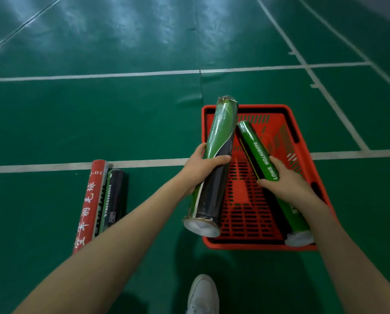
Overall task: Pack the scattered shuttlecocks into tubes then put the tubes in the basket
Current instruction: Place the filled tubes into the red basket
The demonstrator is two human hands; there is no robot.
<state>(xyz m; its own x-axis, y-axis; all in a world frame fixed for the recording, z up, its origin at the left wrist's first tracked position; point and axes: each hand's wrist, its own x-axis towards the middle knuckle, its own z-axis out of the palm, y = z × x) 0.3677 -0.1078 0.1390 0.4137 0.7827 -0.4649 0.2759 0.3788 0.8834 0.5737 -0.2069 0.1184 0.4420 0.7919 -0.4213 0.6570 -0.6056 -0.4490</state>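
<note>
A green court floor [53,123] is crossed by white lines [99,75]. A red plastic basket [246,245] is set on it right of centre. A red tube [91,205] and a black tube [118,193] are laid side by side, touching, at lower left. A white shoe [203,293] is planted at bottom centre.

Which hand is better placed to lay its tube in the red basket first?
Right. The right hand holds its green tube lengthwise, mostly over the red basket, while the left hand holds its green and black tube across the basket's left rim.
</note>
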